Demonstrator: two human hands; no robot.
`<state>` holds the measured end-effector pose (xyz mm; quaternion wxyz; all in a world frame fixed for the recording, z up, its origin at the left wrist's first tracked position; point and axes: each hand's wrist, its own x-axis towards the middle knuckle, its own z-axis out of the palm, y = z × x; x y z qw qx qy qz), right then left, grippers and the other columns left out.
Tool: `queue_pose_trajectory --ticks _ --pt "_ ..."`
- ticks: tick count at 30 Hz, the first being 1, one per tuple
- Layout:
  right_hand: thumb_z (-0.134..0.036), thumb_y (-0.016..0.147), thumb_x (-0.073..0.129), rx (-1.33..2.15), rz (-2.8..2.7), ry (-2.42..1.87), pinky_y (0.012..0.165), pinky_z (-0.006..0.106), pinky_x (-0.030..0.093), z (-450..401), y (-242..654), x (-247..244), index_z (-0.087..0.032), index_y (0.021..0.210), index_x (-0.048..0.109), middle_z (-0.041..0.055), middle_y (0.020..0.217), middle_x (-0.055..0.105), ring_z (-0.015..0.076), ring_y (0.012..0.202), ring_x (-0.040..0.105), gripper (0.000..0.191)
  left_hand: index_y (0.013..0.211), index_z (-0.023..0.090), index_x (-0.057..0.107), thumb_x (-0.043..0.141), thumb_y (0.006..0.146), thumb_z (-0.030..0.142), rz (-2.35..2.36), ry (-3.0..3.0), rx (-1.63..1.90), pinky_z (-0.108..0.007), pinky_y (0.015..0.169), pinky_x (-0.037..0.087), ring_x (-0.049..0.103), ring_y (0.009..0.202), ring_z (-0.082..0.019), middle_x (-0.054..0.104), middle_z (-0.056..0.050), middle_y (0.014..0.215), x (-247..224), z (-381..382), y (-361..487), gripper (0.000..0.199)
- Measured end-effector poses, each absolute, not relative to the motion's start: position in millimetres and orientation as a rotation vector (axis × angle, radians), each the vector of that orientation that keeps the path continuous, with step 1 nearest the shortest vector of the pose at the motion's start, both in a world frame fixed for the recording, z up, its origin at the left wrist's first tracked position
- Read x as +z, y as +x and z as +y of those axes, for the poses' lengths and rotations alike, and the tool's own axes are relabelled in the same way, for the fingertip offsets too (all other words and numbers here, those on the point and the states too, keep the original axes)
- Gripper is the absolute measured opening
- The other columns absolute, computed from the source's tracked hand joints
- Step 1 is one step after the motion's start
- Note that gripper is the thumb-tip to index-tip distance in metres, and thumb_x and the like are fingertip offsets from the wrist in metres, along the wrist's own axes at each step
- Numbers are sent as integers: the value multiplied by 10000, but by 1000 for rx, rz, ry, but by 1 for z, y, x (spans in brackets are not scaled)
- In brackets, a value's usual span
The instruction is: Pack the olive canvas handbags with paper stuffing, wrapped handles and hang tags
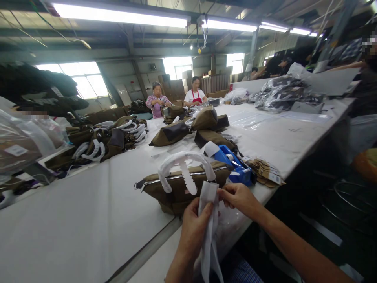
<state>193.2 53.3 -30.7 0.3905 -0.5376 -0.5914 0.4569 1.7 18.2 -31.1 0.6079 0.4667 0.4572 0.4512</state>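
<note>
White, soft strip [208,198] hangs down in front of the brown-green bag [179,199], and both your hands are on it. Your left hand [193,220] is closed on it, thumb in front and fingers behind, maybe so it stays flat and does not twist. Your right hand [234,197] is just beside, with its fingertips pinched together at the strip's edge near the top, perhaps to line that edge up. The two ends of the strip dangle below your left hand.

The bag sits on the white table [88,212], right in front of you, with its zip [159,180] on top. That way it seems to stand by itself, so your hands can both hold the strip. Its handles [165,173] have white wrap on them, likely to stop scratches.

Just behind the bag's right end is a blue tape holder [246,173], and next to that some brown card tags [266,173]. They crowd the space past your right hand. More bags [171,134] lie behind, and a big heap of bags [116,139] is off to the left. Two people [157,103] are across the table.
</note>
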Motion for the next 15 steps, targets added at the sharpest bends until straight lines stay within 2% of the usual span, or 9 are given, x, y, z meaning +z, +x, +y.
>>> queue_pose_trajectory --ticks 4,7,12,15 --pt "-760 833 597 1269 -1330 -1178 505 244 381 38 201 -24 -164 689 692 5 532 594 113 480 493 620 973 135 723 764 794 550 1103 1074 1035 -231 620 428 592 669 -159 733 -67 843 -34 20 2 455" --pt "-693 853 646 1394 -1134 -1012 511 235 346 22 204 -13 -155 702 688 -6 540 551 96 497 445 560 983 141 725 767 794 545 1102 1074 1040 -241 654 460 640 743 -192 735 -72 872 -35 21 3 448" --pt "-585 862 704 1676 -804 -637 455 207 273 4 195 1 -173 647 606 -60 485 377 71 448 301 475 990 145 727 756 813 534 1106 1101 1045 -257 693 489 664 790 -212 724 -65 857 -35 20 4 429" --pt "-520 887 700 1842 -638 -336 400 166 248 -5 181 12 -186 591 487 -91 465 265 53 406 177 494 972 143 728 774 788 544 1096 1078 1058 -266 700 501 666 787 -218 721 -65 840 -34 20 4 444"
